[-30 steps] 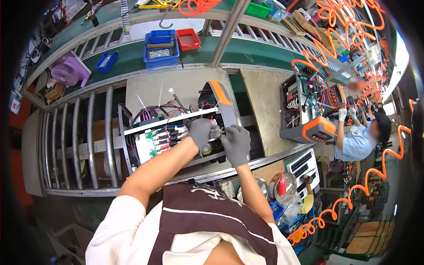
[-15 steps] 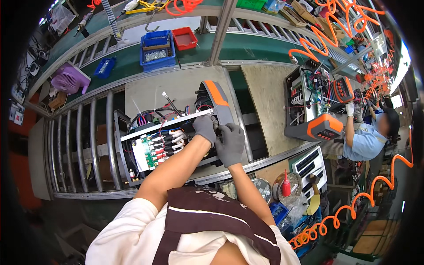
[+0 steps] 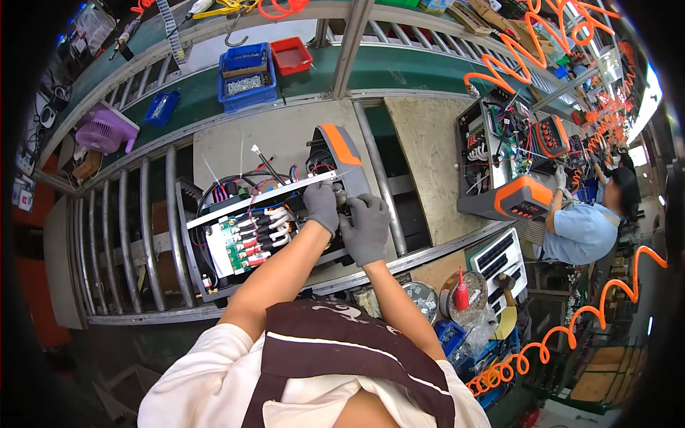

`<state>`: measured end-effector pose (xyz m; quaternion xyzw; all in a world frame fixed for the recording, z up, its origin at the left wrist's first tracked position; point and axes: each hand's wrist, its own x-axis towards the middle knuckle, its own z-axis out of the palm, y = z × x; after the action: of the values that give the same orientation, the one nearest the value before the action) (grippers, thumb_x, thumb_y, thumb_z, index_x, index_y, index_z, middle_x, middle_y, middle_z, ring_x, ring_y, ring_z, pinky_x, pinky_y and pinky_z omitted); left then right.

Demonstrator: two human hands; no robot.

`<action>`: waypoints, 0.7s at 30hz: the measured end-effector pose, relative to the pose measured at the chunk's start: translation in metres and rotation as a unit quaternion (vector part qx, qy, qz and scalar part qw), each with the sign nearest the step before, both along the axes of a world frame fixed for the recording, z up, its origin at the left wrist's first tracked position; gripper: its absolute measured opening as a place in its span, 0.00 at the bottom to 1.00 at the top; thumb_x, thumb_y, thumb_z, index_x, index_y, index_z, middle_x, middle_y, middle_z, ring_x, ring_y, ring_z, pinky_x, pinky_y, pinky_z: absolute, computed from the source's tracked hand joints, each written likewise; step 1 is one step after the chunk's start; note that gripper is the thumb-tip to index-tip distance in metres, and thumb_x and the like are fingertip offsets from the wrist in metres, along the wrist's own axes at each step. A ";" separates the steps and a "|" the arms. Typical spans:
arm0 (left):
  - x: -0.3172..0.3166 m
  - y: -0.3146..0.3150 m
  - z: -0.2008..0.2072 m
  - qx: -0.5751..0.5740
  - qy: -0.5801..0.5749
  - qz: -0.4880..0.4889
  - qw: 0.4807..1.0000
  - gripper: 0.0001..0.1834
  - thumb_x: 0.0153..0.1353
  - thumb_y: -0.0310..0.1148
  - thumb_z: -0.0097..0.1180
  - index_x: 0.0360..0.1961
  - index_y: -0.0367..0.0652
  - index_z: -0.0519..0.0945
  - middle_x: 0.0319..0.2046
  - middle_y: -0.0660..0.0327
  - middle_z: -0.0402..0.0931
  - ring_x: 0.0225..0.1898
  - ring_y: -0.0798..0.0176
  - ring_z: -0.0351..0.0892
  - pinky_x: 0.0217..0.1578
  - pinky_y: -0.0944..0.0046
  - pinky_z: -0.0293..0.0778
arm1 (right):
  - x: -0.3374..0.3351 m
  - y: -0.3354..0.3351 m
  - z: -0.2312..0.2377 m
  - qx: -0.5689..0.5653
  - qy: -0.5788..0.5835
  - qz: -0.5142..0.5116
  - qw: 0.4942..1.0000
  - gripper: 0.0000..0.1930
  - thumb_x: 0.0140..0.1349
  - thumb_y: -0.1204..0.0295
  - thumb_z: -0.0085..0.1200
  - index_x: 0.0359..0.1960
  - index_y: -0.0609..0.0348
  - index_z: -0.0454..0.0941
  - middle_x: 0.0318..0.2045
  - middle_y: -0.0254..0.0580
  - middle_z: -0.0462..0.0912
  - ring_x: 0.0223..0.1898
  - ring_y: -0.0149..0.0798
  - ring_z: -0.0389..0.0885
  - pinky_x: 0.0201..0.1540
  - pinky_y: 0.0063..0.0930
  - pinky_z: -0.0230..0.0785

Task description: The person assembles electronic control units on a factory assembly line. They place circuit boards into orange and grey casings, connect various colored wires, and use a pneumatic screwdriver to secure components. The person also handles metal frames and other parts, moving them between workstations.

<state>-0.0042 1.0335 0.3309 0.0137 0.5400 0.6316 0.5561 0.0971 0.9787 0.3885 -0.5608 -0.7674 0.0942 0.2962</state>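
Observation:
An opened electrical machine chassis (image 3: 262,191) lies before me, with a pale metal rail across its top and thick black, red and white cables (image 3: 262,232) by a green circuit board. Its grey and orange end panel (image 3: 345,150) stands at the right end. My left hand (image 3: 321,205), in a grey glove, has its fingers curled at the rail's right end, against the inner side of that panel. Beside it, my gloved right hand (image 3: 366,228) bends its fingers at the panel's lower part, close to a small round metallic piece. What the fingertips grip is hidden.
A second opened machine (image 3: 499,153) stands to the right, where a co-worker (image 3: 581,228) reaches in. Blue (image 3: 246,84) and red bins (image 3: 290,55) sit beyond my bench. At my right are a red squeeze bottle (image 3: 462,295), round dishes and a coiled orange hose (image 3: 556,342).
The whole view has shifted slightly. My hands stay at the end panel, with the right fingers a little changed in pose. The co-worker's head and arms have moved somewhat.

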 end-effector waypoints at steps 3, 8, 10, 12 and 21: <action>-0.008 -0.005 -0.004 0.045 -0.072 -0.021 0.996 0.06 0.65 0.29 0.45 0.36 0.38 0.72 0.22 0.60 0.72 0.17 0.67 0.72 0.15 0.70 0.68 | -0.001 -0.001 -0.001 0.005 -0.006 -0.006 1.000 0.16 0.45 0.67 0.61 0.38 0.52 0.76 0.41 0.43 0.74 0.47 0.50 0.68 0.49 0.44 0.59; -0.018 -0.009 -0.009 0.079 -0.126 -0.068 0.987 0.05 0.66 0.28 0.42 0.37 0.39 0.70 0.25 0.59 0.72 0.22 0.67 0.72 0.19 0.71 0.69 | -0.002 -0.001 -0.003 0.004 -0.013 -0.006 1.000 0.16 0.46 0.66 0.60 0.39 0.53 0.76 0.41 0.43 0.73 0.48 0.50 0.68 0.51 0.43 0.59; -0.017 -0.006 -0.011 0.062 -0.120 -0.071 0.988 0.05 0.66 0.28 0.42 0.37 0.40 0.69 0.25 0.60 0.72 0.21 0.68 0.71 0.19 0.71 0.68 | -0.003 -0.001 -0.001 -0.002 -0.017 -0.011 1.000 0.16 0.46 0.67 0.60 0.39 0.53 0.76 0.41 0.43 0.73 0.48 0.49 0.67 0.51 0.43 0.59; -0.014 -0.005 -0.010 0.049 -0.114 -0.071 0.990 0.05 0.66 0.29 0.42 0.36 0.41 0.69 0.24 0.61 0.71 0.21 0.68 0.70 0.19 0.71 0.67 | -0.003 -0.002 0.000 -0.002 -0.016 -0.015 1.000 0.16 0.46 0.67 0.59 0.39 0.53 0.76 0.41 0.43 0.74 0.48 0.49 0.68 0.51 0.43 0.59; -0.002 -0.006 -0.016 0.081 -0.124 0.010 0.989 0.05 0.66 0.30 0.42 0.36 0.42 0.70 0.24 0.61 0.71 0.21 0.68 0.70 0.19 0.71 0.68 | -0.002 -0.001 -0.005 -0.001 -0.003 -0.006 1.000 0.16 0.46 0.67 0.59 0.39 0.52 0.76 0.42 0.44 0.73 0.48 0.50 0.67 0.51 0.43 0.59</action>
<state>-0.0067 1.0278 0.3145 -0.0249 0.4136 0.6755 0.6100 0.0947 0.9780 0.3830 -0.5658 -0.7649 0.0918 0.2938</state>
